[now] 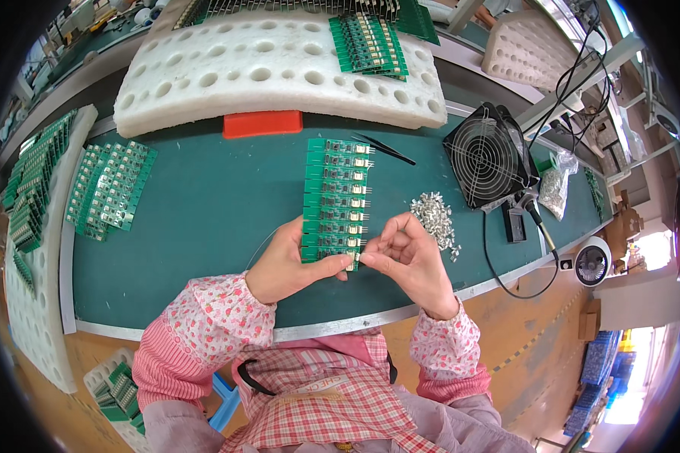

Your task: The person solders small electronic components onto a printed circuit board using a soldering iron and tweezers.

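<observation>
A long green circuit board panel with a row of repeated small boards lies upright before me on the green mat. My left hand grips its lower end, thumb on top and fingers at the left edge and beneath. At the lower right corner, the thumb and index finger of my right hand pinch together against the board's edge; a small pale part seems to be between them, mostly hidden. Just beyond my right hand is a heap of small white and metal components. Black tweezers rest by the panel's top right.
A black fan with a wire guard stands at the right, beside a soldering iron and its cable. White foam blocks bearing boards line the back and left. More board panels lie at left. A red tray sits behind.
</observation>
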`<action>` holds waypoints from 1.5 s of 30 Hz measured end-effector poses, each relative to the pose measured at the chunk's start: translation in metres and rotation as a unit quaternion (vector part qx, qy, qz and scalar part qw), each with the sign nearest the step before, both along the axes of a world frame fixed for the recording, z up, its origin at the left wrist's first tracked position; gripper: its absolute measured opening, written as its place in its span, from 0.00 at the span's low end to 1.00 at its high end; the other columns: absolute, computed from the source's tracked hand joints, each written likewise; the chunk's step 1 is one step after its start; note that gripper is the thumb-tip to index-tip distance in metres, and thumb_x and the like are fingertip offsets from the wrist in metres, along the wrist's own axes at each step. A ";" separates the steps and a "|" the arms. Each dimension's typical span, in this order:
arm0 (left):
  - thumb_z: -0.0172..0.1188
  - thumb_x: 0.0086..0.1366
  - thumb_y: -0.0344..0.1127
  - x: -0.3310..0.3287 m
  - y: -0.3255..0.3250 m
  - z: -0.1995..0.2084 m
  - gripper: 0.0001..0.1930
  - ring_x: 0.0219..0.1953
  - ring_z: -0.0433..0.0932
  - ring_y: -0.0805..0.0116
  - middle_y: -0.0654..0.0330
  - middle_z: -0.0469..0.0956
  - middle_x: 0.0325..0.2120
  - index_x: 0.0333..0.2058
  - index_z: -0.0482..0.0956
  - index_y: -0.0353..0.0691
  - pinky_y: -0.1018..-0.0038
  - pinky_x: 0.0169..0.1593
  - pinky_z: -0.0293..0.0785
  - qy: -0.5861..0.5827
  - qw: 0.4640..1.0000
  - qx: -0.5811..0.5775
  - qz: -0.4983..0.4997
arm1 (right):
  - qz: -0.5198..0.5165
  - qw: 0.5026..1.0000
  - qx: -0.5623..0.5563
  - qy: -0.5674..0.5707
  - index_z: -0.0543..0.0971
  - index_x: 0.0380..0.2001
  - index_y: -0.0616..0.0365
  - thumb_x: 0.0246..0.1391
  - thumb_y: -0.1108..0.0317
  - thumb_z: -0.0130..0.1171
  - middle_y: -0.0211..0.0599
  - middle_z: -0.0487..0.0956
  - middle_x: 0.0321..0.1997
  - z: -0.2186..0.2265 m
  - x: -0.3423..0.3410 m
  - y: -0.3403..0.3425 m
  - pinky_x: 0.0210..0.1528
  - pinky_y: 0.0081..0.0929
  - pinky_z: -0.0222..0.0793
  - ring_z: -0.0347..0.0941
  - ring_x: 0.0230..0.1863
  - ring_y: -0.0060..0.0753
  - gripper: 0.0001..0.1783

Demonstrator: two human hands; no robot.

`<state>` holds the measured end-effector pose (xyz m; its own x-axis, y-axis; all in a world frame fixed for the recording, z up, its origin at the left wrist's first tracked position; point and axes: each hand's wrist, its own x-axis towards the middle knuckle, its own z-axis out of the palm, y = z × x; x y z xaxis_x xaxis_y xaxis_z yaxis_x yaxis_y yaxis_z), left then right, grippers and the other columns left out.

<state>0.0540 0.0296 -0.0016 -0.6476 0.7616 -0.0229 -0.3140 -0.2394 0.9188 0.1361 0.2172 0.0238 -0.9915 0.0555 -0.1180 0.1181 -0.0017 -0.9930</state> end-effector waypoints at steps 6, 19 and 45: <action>0.61 0.57 0.24 0.000 -0.001 -0.001 0.17 0.33 0.78 0.75 0.61 0.77 0.34 0.45 0.69 0.35 0.77 0.35 0.77 0.022 0.999 -0.020 -0.017 | 0.033 0.999 0.001 -0.019 0.64 0.37 0.60 0.51 0.76 0.61 0.34 0.77 0.32 0.003 -0.006 0.007 0.38 0.16 0.70 0.74 0.35 0.18 0.16; 0.61 0.57 0.24 0.000 0.000 -0.001 0.19 0.34 0.77 0.75 0.61 0.77 0.35 0.48 0.68 0.35 0.77 0.36 0.78 0.009 1.000 -0.009 -0.026 | 0.047 0.998 0.041 0.004 0.65 0.37 0.60 0.51 0.75 0.62 0.33 0.77 0.31 0.002 -0.003 0.008 0.39 0.18 0.70 0.74 0.35 0.19 0.16; 0.67 0.52 0.23 0.001 -0.001 -0.002 0.18 0.39 0.75 0.78 0.64 0.78 0.37 0.43 0.74 0.37 0.78 0.45 0.73 -0.061 0.998 0.003 0.030 | -0.098 0.966 0.218 0.099 0.78 0.30 0.64 0.49 0.76 0.62 0.38 0.79 0.28 0.004 0.013 -0.032 0.35 0.22 0.73 0.77 0.31 0.27 0.04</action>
<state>0.0548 0.0286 -0.0032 -0.6847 0.7221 -0.0988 -0.4076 -0.2670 0.8733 0.1491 0.1850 0.0275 -0.9575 0.2469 0.1494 -0.0336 0.4189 -0.9074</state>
